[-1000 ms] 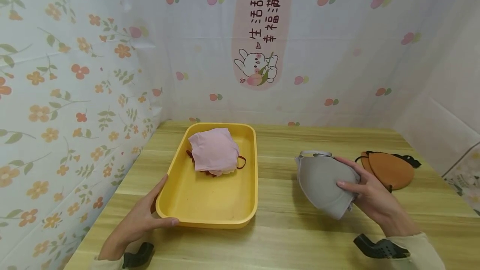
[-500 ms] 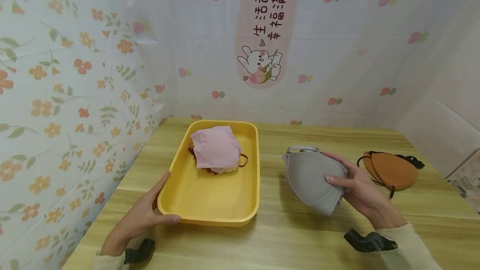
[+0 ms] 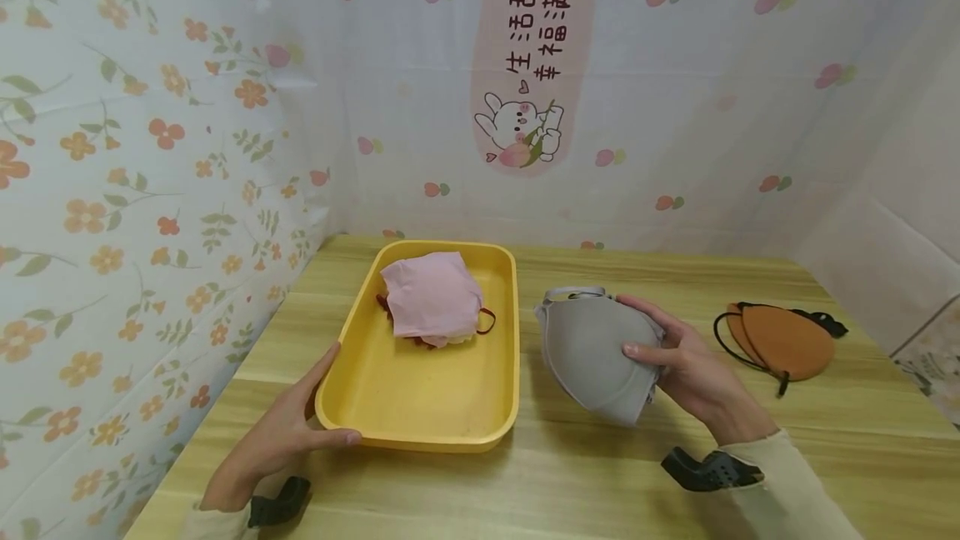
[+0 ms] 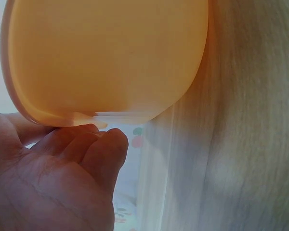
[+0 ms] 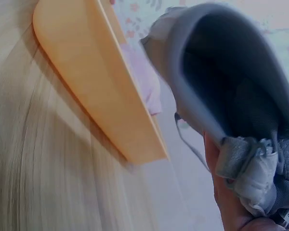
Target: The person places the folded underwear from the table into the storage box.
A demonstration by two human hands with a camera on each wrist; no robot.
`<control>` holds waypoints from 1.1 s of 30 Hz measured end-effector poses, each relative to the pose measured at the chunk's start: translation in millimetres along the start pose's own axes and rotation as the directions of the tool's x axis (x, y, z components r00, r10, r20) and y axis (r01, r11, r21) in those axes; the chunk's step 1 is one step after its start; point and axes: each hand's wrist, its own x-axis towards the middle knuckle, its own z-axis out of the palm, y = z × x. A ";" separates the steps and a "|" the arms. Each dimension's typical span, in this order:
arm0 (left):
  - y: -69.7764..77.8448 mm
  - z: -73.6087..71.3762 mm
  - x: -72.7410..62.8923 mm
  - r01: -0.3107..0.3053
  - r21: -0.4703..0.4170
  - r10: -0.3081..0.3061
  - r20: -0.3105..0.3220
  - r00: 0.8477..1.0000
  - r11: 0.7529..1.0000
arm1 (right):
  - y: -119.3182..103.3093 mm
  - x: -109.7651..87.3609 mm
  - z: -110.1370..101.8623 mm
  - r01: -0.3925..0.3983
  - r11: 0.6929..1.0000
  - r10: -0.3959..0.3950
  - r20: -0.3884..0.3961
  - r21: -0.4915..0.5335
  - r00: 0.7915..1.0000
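A folded grey bra point(image 3: 597, 352) is held above the table by my right hand point(image 3: 693, 369). The thumb lies across the outside of a cup and the fingers go behind it. In the right wrist view the hollow of the cup and bunched straps show. My left hand point(image 3: 281, 432) holds the near left corner of a yellow plastic bin point(image 3: 420, 444), thumb along the near side, fingers on the left side. In the left wrist view the fingertips touch the bin's wall. A pink piece of cloth point(image 3: 432, 294) lies inside, over dark red straps and something mostly hidden.
An orange-brown bra point(image 3: 787, 342) with black straps lies folded at the table's right. The wooden table point(image 3: 570, 490) ends at a printed cloth wall point(image 3: 420, 123) at the back. Flowered cloth point(image 3: 150, 215) hangs along the left.
My right hand has moved left with the grey bra, closer to the bin and away from the orange-brown bra. My left hand has stayed at the bin's corner. The camera shifted slightly.
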 end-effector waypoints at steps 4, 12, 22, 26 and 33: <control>-0.5 -0.4 0.1 0.000 -0.005 0.000 0.002 1.000 1.000 | -2.2 7.3 9.2 -0.005 1.000 0.004 0.031 0.017 1.000; -1.5 -1.1 0.8 -0.008 0.007 0.008 0.007 1.000 1.000 | -5.9 23.0 31.7 -0.024 0.999 0.021 0.079 0.040 0.997; -1.1 -0.3 0.2 -0.008 -0.006 0.008 0.007 1.000 1.000 | -3.0 46.1 65.9 -0.034 0.999 0.027 0.160 0.041 0.987; -3.8 0.2 1.1 -0.022 -0.033 0.022 0.009 1.000 0.999 | 3.4 54.7 82.3 -0.061 0.997 0.053 0.186 0.038 0.981; -7.0 0.2 0.0 -0.031 -0.061 0.031 0.008 0.999 0.998 | 8.7 65.7 106.4 -0.087 0.996 0.080 0.221 0.026 0.972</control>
